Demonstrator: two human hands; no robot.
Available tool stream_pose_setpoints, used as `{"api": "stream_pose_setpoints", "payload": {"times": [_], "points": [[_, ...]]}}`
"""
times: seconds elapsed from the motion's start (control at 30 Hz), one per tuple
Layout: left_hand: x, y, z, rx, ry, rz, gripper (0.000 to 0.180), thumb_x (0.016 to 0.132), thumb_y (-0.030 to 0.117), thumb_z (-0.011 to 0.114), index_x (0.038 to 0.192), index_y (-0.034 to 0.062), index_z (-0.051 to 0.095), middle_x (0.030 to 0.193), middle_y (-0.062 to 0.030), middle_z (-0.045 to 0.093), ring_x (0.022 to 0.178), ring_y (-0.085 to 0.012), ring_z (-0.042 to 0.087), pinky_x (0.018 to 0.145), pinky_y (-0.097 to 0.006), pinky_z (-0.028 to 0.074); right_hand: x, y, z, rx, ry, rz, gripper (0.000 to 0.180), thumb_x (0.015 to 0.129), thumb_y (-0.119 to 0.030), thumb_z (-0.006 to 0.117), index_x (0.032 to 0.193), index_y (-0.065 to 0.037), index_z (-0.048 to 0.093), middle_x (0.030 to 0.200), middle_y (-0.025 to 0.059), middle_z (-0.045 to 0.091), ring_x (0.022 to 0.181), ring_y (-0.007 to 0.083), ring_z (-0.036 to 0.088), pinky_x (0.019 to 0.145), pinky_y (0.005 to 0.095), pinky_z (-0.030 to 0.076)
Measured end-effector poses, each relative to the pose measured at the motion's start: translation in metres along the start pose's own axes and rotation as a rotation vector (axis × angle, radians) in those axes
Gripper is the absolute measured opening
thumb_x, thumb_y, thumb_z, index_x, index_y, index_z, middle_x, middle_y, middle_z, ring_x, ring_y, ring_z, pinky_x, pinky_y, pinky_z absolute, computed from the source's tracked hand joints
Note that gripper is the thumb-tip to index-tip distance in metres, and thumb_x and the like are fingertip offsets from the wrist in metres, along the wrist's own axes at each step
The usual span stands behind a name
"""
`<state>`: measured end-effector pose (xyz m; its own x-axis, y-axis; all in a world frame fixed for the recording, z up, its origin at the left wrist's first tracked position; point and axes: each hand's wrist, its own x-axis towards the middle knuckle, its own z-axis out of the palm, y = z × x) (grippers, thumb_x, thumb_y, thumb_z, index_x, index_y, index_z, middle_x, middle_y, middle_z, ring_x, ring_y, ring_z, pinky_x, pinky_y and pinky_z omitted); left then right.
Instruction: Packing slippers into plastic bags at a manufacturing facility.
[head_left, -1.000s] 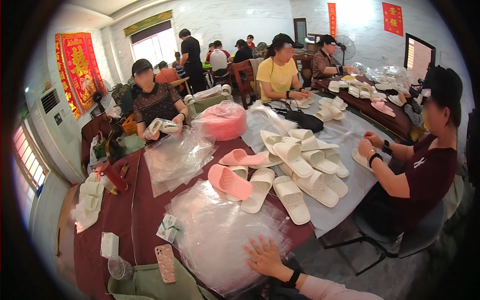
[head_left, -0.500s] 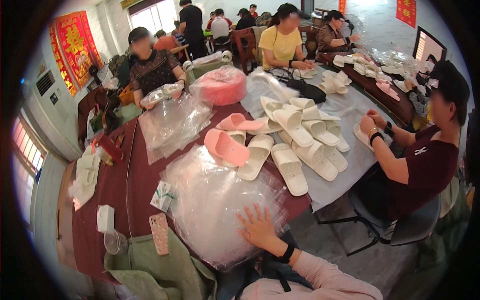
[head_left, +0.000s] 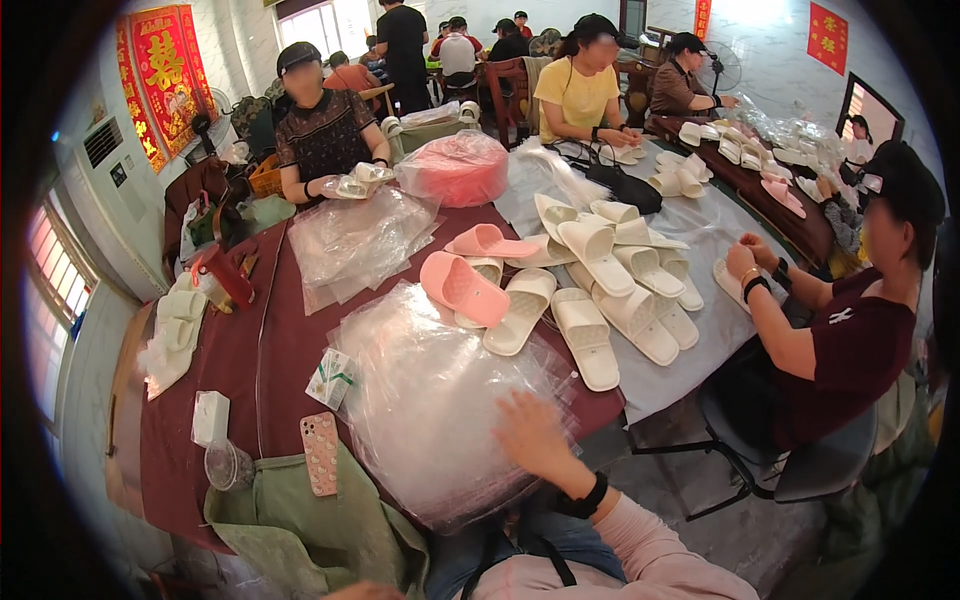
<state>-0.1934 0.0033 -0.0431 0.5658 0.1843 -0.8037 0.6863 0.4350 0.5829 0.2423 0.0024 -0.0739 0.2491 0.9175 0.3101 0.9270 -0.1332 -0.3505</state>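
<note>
Resting on the near edge of the bench (head_left: 250,360), a thick stack of clear plastic bags (head_left: 440,400) lies under the person's right hand (head_left: 530,430), which is spread flat with fingers loose, pressing or feeling the top sheet rather than gripping it. Only a sliver of what may be the left hand shows at the bottom edge, so I cannot tell whether it is released or clenched.

Just beyond the stack, a pink slipper (head_left: 462,288) leans on a cream one, with a second pink slipper (head_left: 488,242) behind it and rows of cream slippers (head_left: 610,290) spread over the grey cloth to the right. To the left of the bags sit a small green-and-white packet (head_left: 333,378), a phone in a patterned case (head_left: 321,452), a white box (head_left: 210,417) and a second pile of bags (head_left: 360,240) farther up the dark red cloth. Co-workers sit around the bench handling slippers.

The sheets look slick and overhang the bench edge; a sideways drag from the flat palm could slide several off at once, or lift more than one bag because they cling. The leaning pink slipper could tip onto the stack if the bags shift.
</note>
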Motion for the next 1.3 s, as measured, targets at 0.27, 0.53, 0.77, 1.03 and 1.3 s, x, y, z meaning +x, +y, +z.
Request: {"api": "stream_pose_setpoints", "payload": {"times": [0.27, 0.53, 0.77, 1.03, 1.3], "points": [[0.101, 0.162, 0.039, 1.092, 0.659, 0.812, 0.042, 0.085, 0.023, 0.060, 0.126, 0.0209, 0.054, 0.133, -0.0201, 0.043, 0.125, -0.0409, 0.035, 0.102, -0.050, 0.030, 0.044, 0.119, -0.020, -0.318, 0.107, 0.597, 0.073, 0.075, -0.049, 0.066, 0.134, -0.013, 0.043, 0.136, 0.0267, 0.036, 0.121, 0.0430, 0.038, 0.094, 0.0548, 0.034], [0.169, 0.180, 0.047, 1.342, 0.840, 0.804, 0.052, 0.083, 0.051, 0.055, 0.131, 0.0318, 0.048, 0.142, -0.0211, 0.031, 0.130, -0.0498, 0.023, 0.100, -0.067, 0.016, 0.060, 0.140, -0.044, 0.164, -0.043, 0.716, 0.068, 0.067, -0.032, 0.070, 0.127, -0.009, 0.047, 0.118, 0.0233, 0.053, 0.109, 0.0373, 0.052, 0.091, 0.0424, 0.042], [0.163, 0.184, 0.054, 1.286, 0.831, 0.778, 0.054, 0.083, 0.051, 0.056, 0.132, 0.0305, 0.048, 0.143, -0.0238, 0.028, 0.130, -0.0518, 0.020, 0.101, -0.067, 0.013, 0.036, 0.124, -0.112, 0.344, 0.215, 0.630, 0.070, 0.066, -0.026, 0.073, 0.128, -0.006, 0.047, 0.112, 0.0193, 0.051, 0.105, 0.0335, 0.052, 0.090, 0.0355, 0.041], [0.172, 0.176, 0.052, 1.301, 0.839, 0.790, 0.057, 0.080, 0.051, 0.060, 0.132, 0.0306, 0.047, 0.142, -0.0237, 0.030, 0.130, -0.0521, 0.020, 0.101, -0.068, 0.012, 0.008, 0.061, -0.165, 0.728, 0.355, 0.285, 0.074, 0.068, -0.008, 0.071, 0.135, -0.010, 0.041, 0.112, 0.0117, 0.047, 0.106, 0.0248, 0.049, 0.093, 0.0346, 0.039], [0.175, 0.179, 0.054, 1.291, 0.858, 0.795, 0.056, 0.081, 0.050, 0.059, 0.132, 0.0316, 0.047, 0.143, -0.0228, 0.030, 0.131, -0.0510, 0.019, 0.102, -0.067, 0.011, 0.001, 0.056, -0.144, 0.697, 0.309, 0.285, 0.073, 0.068, -0.014, 0.074, 0.134, -0.009, 0.044, 0.111, 0.0147, 0.048, 0.104, 0.0266, 0.050, 0.090, 0.0356, 0.041]]}}
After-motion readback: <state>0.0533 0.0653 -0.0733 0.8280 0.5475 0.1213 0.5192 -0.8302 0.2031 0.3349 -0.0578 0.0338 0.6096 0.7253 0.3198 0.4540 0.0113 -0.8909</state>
